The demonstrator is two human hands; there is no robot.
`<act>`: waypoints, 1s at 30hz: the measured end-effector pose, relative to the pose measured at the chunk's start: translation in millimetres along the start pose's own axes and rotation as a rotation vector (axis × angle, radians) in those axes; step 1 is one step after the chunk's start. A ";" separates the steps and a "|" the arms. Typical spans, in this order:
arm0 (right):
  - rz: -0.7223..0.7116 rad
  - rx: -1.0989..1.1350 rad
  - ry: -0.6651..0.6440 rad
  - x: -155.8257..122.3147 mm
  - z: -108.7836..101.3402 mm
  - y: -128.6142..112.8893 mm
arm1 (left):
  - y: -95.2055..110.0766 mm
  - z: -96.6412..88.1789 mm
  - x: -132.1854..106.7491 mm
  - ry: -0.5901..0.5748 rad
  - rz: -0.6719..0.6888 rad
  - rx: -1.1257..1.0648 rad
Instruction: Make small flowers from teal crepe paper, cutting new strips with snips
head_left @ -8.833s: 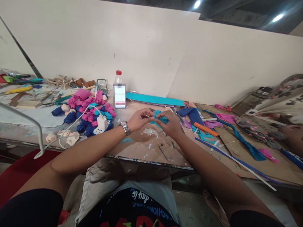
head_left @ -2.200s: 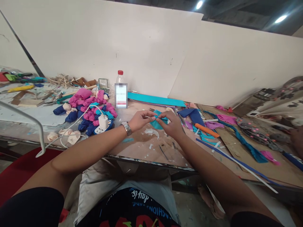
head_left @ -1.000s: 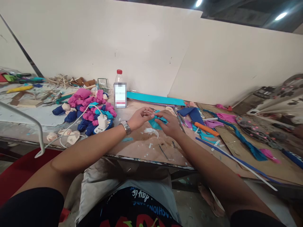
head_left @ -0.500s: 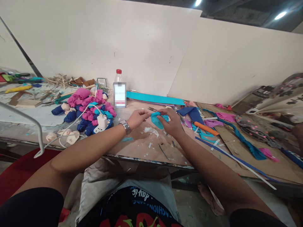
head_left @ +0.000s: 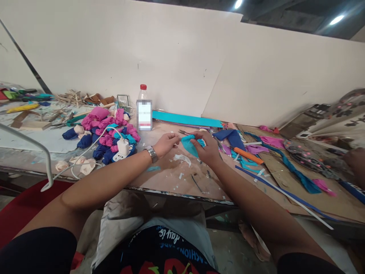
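My right hand [head_left: 206,147] pinches a piece of turquoise crepe paper [head_left: 188,145] between thumb and fingers, above the middle of the worktable. Its lower part hangs down as a loose flap, and another bit of turquoise shows behind my thumb. On the other side, my left hand [head_left: 168,144], with a metal watch on the wrist, has its thumb and forefinger pressed together close to the paper's left edge. Whatever is between those fingertips is too small to make out. Just behind the paper lies a small pair of pliers or scissors [head_left: 184,132], partly covered.
Left of my arm are a heap of pink and blue crumpled pieces [head_left: 107,129] and a white plug [head_left: 123,146] on a power strip. A red-capped bottle [head_left: 143,88] stands behind a phone [head_left: 144,115]. An orange cutter [head_left: 248,155] lies right; another person's hand [head_left: 356,160] is at far right.
The turquoise paper has turned in my right fingers, and its flap now spreads flatter and lower. My left hand has barely moved. The other person's hand has come further in at the right.
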State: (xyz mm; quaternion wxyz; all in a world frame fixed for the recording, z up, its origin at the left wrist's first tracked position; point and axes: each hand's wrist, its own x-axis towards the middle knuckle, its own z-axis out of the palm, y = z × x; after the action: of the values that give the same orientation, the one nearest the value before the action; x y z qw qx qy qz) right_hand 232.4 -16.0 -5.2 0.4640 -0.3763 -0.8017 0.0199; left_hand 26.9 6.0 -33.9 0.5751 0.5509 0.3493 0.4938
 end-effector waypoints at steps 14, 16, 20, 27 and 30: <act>0.025 0.003 0.033 -0.2 1.7 3.6 | 2.6 1.2 -5.0 -0.143 -0.112 -0.096; 0.037 0.001 0.051 0.0 1.6 4.2 | 1.8 0.6 -4.8 -0.141 -0.116 -0.043; 0.032 -0.004 0.010 0.6 1.4 4.8 | 4.5 -2.4 -5.6 -0.076 -0.015 0.078; 0.033 -0.019 -0.018 0.1 2.2 6.3 | 4.0 -1.7 -6.5 -0.284 0.183 0.153; 0.042 -0.023 -0.014 0.0 1.3 5.4 | -2.2 -1.9 -4.5 -0.263 0.184 0.204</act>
State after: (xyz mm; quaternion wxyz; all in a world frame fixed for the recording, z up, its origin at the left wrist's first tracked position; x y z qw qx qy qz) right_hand 234.6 -11.7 -8.0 0.4536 -0.3982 -0.7970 0.0233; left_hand 24.3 2.5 -37.0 0.5092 0.6960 0.2673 0.4300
